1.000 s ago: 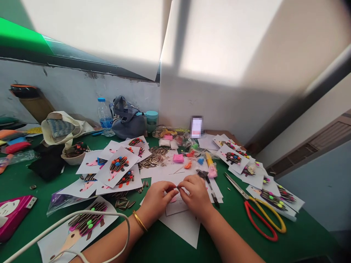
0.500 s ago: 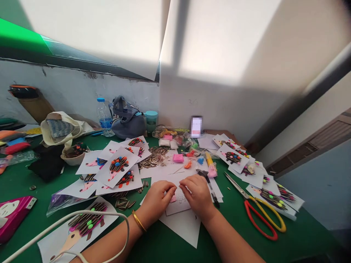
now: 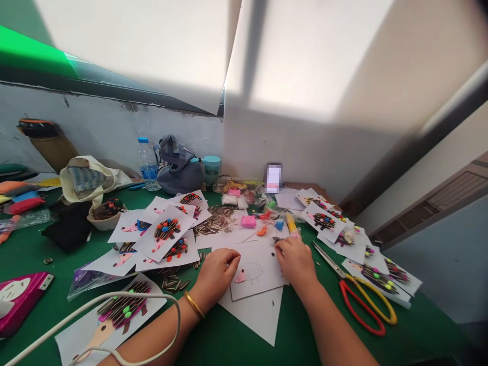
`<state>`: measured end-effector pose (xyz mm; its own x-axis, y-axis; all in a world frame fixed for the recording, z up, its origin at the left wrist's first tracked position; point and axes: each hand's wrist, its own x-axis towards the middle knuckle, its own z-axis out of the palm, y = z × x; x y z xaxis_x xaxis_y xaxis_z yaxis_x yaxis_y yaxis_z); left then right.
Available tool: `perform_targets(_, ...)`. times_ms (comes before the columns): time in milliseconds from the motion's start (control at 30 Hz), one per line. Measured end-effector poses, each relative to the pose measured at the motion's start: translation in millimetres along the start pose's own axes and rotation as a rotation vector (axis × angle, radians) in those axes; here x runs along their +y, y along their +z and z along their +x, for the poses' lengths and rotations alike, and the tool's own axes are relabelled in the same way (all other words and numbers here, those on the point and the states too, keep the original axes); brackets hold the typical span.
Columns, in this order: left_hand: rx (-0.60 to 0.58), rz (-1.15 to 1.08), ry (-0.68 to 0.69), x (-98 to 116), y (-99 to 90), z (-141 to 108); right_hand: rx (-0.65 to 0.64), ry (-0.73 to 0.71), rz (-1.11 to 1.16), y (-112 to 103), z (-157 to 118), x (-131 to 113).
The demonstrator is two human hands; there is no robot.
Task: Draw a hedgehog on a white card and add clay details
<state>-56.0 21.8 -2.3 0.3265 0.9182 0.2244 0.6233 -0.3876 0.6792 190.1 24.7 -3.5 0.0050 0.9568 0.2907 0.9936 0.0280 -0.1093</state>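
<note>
A white card (image 3: 263, 284) lies on loose paper, bearing an outlined hedgehog drawing (image 3: 253, 273) with pink clay on its face. My left hand (image 3: 219, 274) is at the card's left edge, its fingers pinched together; whatever may be between them is hidden. Over the card's right edge, my right hand (image 3: 295, 259) has curled fingers with the tips pointing down, close to a small black bit (image 3: 273, 254) on the card. What it holds, if anything, I cannot make out. Pink clay (image 3: 248, 221) and orange clay (image 3: 262, 230) lie behind the card.
Scissors (image 3: 362, 300) with red and yellow handles lie at right. Finished hedgehog cards (image 3: 163, 239) are piled at left, with more (image 3: 324, 221) at right. Sunflower seeds (image 3: 213, 221), a water bottle (image 3: 148, 165) and a phone (image 3: 273, 178) stand or lie farther back. A white cable (image 3: 114, 295) crosses the left foreground.
My right hand has moved right and slightly up, away from the left hand, uncovering the hedgehog drawing. My left hand has shifted slightly left. The black bit now shows on the card.
</note>
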Motion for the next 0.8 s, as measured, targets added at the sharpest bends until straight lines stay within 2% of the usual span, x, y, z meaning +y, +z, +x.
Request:
perform_targets(133,-0.029,0.032,0.0,0.1,0.5,-0.1,0.004,0.001,0.054,-10.1,16.3,8.9)
perform_targets(267,-0.058,0.076,0.006,-1.5,2.7,-1.4,0.044,0.058,-0.016,-13.9,45.5,13.5)
perform_targets(467,-0.066,0.089,0.012,-3.1,3.4,-2.8,-0.091,0.19,-0.095,-4.2,89.0,8.6)
perform_targets(633,-0.071,0.106,0.001,-3.4,4.0,-2.4,-0.075,0.269,-0.088,4.9,110.2,14.0)
perform_targets(800,-0.076,0.099,-0.003,-4.1,4.6,-2.6,-0.067,0.245,-0.011,11.8,118.2,18.1)
